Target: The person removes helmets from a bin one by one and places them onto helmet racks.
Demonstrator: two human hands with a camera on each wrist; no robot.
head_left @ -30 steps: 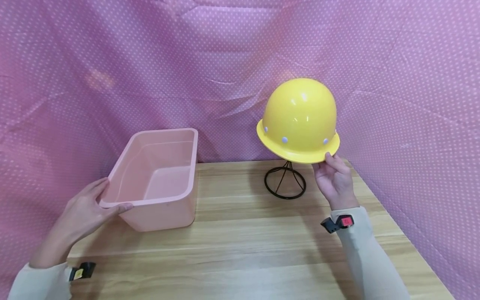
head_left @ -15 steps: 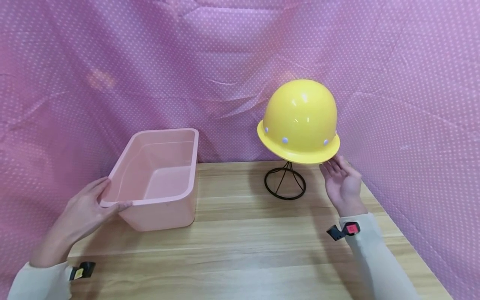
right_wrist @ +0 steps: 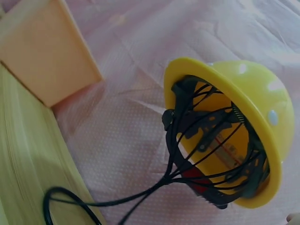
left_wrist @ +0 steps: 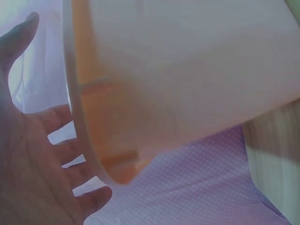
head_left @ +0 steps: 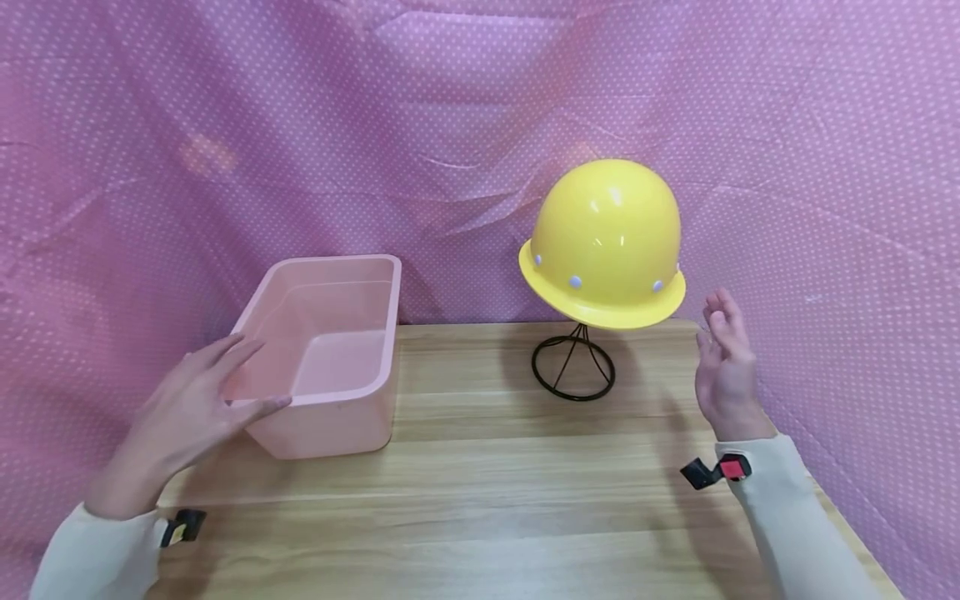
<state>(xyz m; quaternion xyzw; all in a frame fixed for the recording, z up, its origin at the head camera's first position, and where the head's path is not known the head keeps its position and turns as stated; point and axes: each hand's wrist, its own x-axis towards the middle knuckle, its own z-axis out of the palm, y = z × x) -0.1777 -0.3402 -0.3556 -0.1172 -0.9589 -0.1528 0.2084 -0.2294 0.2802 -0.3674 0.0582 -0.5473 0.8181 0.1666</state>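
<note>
A yellow hard hat (head_left: 609,229) sits on a black wire stand (head_left: 577,398) near the table's far edge. Its brim tilts slightly, and the right wrist view shows the dark harness inside the hat (right_wrist: 276,117) with the stand's wires reaching into it. To the right of the brim, apart from it, my right hand (head_left: 726,375) is raised with loosely bent fingers and holds nothing. A pink plastic tub (head_left: 322,429) stands at the left. By its near left corner is my left hand (head_left: 183,412), fingers spread and thumb away from the rim; whether the fingertips still touch it, I cannot tell.
Both things stand on a light wood-grain table (head_left: 465,492). A pink polka-dot cloth (head_left: 450,125) hangs behind the table and along its sides. Each wrist carries a small black camera mount.
My right hand has let go of the hat's brim and moved right and toward me. My left hand has loosened its grip on the tub's rim. Hat and tub stay in place.
</note>
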